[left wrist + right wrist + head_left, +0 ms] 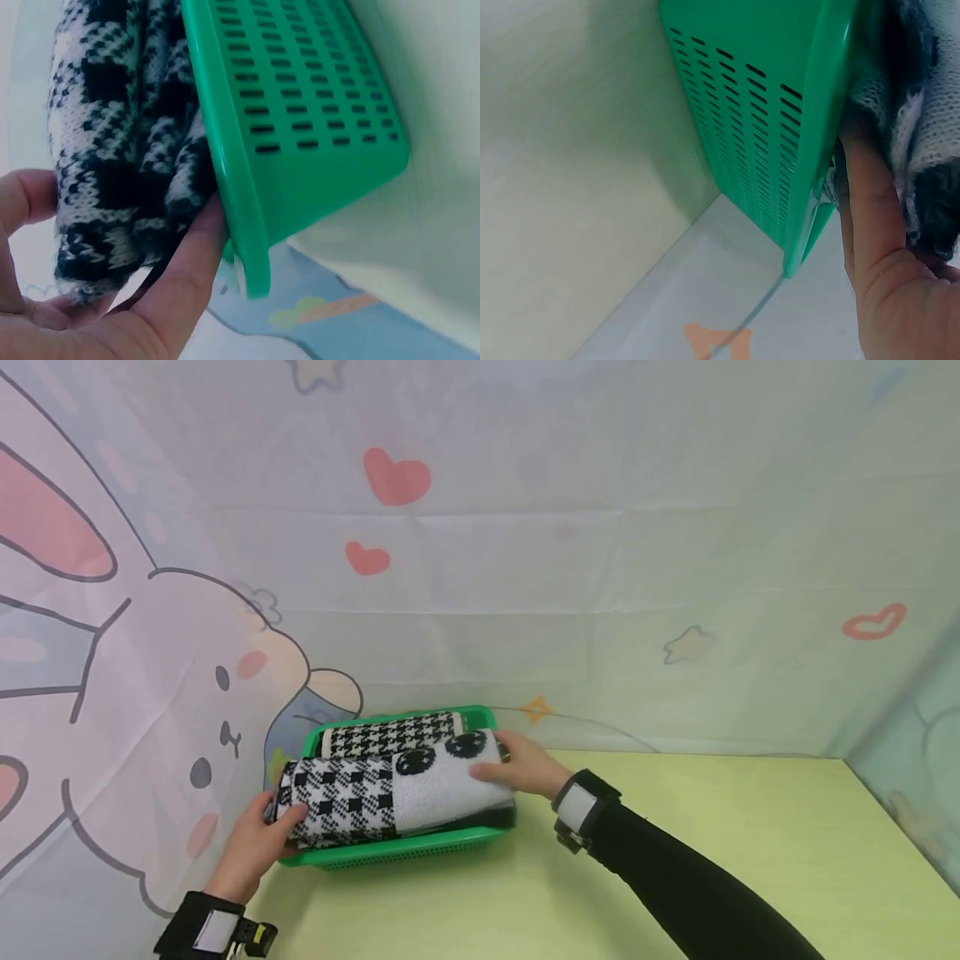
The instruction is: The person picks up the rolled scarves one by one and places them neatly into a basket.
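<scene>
A folded black-and-white knit cloth (pixel 341 802) lies over the front of a green plastic basket (pixel 390 852), with a checked left part and a white right part bearing black ovals. My left hand (pixel 251 843) grips its left end, thumb on top; in the left wrist view the fingers reach beneath the folded layers beside the basket rim (pixel 225 142). At the other end, my right hand (pixel 528 764) holds the white part with the thumb above. The right wrist view shows its finger (pixel 870 195) tucked between the cloth and the basket rim.
Behind the held cloth, a second folded houndstooth cloth (pixel 390 733) sits in the basket. The basket stands on a pale yellow-green table (pixel 675 852), close to a printed curtain (pixel 525 635) at the back and left. Both wrists wear black straps.
</scene>
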`<state>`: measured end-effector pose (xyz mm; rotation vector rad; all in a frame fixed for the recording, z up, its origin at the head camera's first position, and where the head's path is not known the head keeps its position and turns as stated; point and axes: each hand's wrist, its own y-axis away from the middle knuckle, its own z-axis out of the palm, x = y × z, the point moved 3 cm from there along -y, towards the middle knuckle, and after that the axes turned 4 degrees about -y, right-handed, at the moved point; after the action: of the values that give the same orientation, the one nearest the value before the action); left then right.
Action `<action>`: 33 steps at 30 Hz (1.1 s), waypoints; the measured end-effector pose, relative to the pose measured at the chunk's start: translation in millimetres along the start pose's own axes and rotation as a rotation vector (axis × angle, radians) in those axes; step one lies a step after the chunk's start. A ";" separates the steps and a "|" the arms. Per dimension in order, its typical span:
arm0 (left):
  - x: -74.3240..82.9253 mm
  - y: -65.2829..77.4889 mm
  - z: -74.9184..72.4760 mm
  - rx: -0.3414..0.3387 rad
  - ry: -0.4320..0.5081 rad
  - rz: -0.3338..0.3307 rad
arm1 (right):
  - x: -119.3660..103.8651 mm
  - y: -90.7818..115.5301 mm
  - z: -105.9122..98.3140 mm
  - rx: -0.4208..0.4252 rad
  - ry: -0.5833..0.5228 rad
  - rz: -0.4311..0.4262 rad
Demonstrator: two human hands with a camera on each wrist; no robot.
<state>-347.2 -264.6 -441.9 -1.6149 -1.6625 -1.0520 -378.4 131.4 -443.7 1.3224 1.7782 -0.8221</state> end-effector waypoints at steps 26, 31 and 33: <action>10.4 -4.2 -8.0 0.005 -0.449 0.164 | -6.9 -3.2 2.9 -0.035 0.162 -0.043; 13.1 0.4 -16.1 0.048 -0.457 0.155 | -9.8 4.7 -5.5 -0.060 0.179 -0.073; 14.8 1.1 -19.5 0.079 -0.460 0.142 | -10.8 8.1 -8.3 -0.056 0.187 -0.081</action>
<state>-349.6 -273.5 -419.2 -1.9934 -1.8098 -0.5612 -370.3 135.4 -430.7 1.3344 1.9968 -0.7053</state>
